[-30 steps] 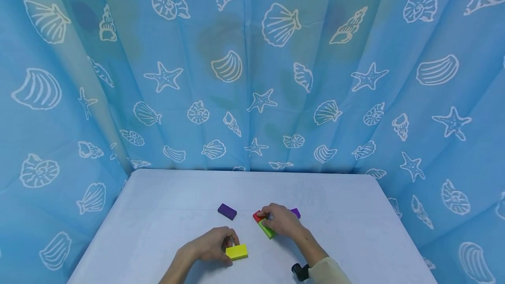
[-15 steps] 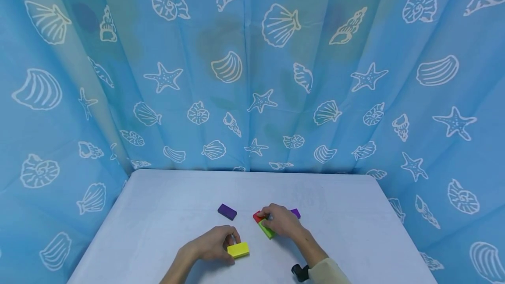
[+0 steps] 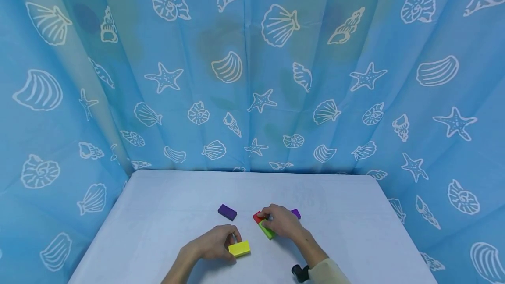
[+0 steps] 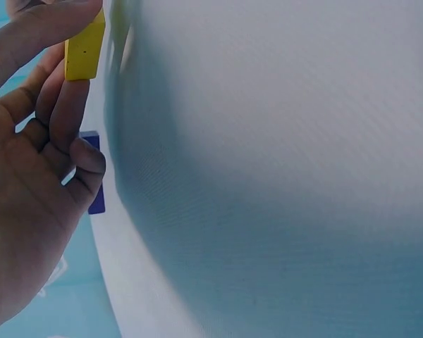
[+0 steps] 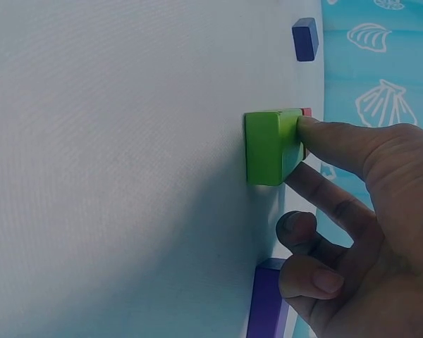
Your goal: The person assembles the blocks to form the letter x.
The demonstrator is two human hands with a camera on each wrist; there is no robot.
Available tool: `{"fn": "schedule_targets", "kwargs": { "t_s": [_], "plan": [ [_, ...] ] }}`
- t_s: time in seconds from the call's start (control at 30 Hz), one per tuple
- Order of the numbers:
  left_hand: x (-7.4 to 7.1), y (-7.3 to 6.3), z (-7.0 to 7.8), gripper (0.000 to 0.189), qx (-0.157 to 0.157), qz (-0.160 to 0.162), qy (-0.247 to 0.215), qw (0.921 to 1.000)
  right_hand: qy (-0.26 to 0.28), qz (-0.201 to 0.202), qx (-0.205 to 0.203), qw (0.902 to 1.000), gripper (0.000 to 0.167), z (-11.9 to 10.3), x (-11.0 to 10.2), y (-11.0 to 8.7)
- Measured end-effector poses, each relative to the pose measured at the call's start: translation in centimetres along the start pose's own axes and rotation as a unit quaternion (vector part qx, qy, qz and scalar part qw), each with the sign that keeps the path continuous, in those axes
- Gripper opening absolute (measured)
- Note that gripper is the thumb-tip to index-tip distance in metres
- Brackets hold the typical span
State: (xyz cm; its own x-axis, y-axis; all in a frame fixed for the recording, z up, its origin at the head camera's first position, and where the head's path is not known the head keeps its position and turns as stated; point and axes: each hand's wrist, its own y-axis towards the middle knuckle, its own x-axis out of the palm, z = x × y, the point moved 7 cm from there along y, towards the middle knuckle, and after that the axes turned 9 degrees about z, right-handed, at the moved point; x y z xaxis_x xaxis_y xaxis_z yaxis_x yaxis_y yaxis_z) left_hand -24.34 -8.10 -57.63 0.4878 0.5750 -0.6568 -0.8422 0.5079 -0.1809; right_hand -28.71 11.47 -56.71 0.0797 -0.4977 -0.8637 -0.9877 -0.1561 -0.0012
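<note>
My left hand [image 3: 215, 243] pinches a yellow block [image 3: 239, 249] between thumb and fingers, just above or on the white table; the head view does not settle which. In the left wrist view the yellow block [image 4: 84, 53] shows its end under the thumb. My right hand [image 3: 282, 221] has its thumb and index finger on a green block [image 5: 264, 148], its other fingers curled loosely. Against the green block's far end lies a red block [image 3: 257, 217], partly covered by the fingers. The green block [image 3: 267, 231] stands right of the yellow one, with a gap between.
A dark purple block [image 3: 227, 212] lies farther back, between the hands. Another purple block [image 3: 296, 213] sits behind the right hand, partly hidden. A black object [image 3: 300, 272] is at the right sleeve. A blue shell-print curtain [image 3: 252, 78] surrounds the white table [image 3: 177, 196].
My left hand has shifted slightly to the right and away from me with the yellow block, closer to the green one. The right hand stays in place on the blocks.
</note>
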Motion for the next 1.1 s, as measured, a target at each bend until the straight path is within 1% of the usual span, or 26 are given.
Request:
{"fn": "schedule_targets", "kwargs": {
  "t_s": [0.13,0.27,0.47,0.77,1.1],
  "plan": [
    [-0.08,0.16,0.03,0.040,-0.001,0.001,0.001,1.0000,-0.001,-0.002,0.001,1.0000,0.025,-0.02,-0.08,0.05],
    [-0.08,0.22,-0.07,0.040,-0.006,0.001,-0.002,1.0000,0.006,-0.014,0.002,0.9999,0.024,-0.04,-0.09,0.15],
    [-0.16,0.38,-0.03,0.040,-0.004,0.004,-0.005,1.0000,0.010,-0.027,0.001,0.9996,0.025,-0.03,-0.07,0.28],
    [-0.33,0.64,-0.11,0.041,-0.016,0.011,-0.010,0.9998,0.008,-0.024,0.000,0.9997,0.024,0.00,-0.30,0.32],
    [-0.52,0.90,0.03,0.043,-0.019,0.026,-0.001,0.9995,0.004,-0.016,0.003,0.9999,0.024,-0.01,-0.44,0.37]
  ]
}}
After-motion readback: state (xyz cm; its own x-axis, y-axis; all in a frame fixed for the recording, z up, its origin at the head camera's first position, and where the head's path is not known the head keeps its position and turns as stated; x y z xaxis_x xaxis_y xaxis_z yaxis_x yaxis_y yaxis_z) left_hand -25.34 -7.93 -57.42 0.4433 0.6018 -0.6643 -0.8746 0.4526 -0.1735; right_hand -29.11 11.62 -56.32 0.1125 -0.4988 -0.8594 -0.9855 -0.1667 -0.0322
